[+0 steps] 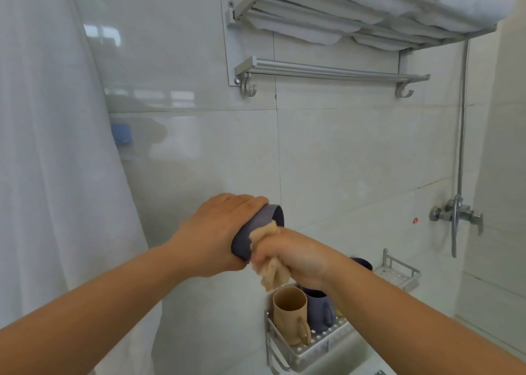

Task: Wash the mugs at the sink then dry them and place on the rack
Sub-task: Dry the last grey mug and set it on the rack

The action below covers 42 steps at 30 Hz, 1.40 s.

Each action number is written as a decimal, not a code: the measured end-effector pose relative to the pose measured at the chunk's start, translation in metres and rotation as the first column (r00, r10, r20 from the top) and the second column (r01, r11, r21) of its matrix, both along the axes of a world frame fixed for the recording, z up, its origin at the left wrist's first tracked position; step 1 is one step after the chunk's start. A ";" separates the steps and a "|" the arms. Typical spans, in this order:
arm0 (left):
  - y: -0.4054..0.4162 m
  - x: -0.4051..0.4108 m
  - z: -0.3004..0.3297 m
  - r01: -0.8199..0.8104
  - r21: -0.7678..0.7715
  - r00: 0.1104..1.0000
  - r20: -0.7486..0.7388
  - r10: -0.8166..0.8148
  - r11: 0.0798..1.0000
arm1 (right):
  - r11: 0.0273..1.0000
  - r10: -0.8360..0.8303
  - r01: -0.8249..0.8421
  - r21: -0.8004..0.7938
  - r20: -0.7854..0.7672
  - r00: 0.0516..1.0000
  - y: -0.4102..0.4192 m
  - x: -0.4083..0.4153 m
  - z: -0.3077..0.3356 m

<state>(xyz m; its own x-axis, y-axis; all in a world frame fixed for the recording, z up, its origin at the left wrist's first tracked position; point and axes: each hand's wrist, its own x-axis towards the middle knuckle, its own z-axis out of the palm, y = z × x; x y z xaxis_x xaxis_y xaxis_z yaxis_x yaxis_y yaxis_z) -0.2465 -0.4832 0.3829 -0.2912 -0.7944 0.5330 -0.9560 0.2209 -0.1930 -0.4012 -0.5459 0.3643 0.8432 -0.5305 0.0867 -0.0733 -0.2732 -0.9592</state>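
Note:
My left hand (219, 232) grips a grey-blue mug (257, 228) held on its side in the air, its mouth turned to the right. My right hand (296, 256) clutches a bunched tan cloth (269, 272) pressed against the mug's side near the rim. Below them a perforated metal wall rack (310, 349) holds a tan mug (290, 315) and a grey-blue mug (320, 310), both upright. A dark mug (363, 262) shows partly behind my right wrist.
A second small metal rack (400, 273) hangs on the tiled wall at right. A shower valve (458, 215) with hose sits further right. A towel shelf (355, 13) with folded towels is overhead, and a white curtain (51, 147) hangs at left.

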 end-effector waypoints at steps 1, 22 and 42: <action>-0.002 0.001 -0.005 0.005 -0.059 1.000 0.024 -0.004 0.998 | 0.997 0.003 -0.007 0.078 0.052 0.999 -0.003 0.002 0.000; 0.002 -0.006 -0.017 -0.153 0.020 0.970 -0.186 0.154 0.988 | 0.997 -0.008 0.006 0.082 0.024 1.000 -0.019 -0.005 0.003; -0.002 0.001 -0.042 -0.046 -0.156 0.997 0.057 0.056 0.987 | 0.989 0.099 -0.106 0.108 0.061 0.993 -0.029 0.004 -0.012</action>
<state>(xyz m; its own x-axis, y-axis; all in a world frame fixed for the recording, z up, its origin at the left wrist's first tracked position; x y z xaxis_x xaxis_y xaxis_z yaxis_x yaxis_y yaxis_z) -0.2453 -0.4856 0.3408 -0.2883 -0.7184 0.6331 -0.9505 0.1350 -0.2798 -0.3973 -0.5745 0.3523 0.8892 -0.4505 0.0802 0.0037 -0.1681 -0.9858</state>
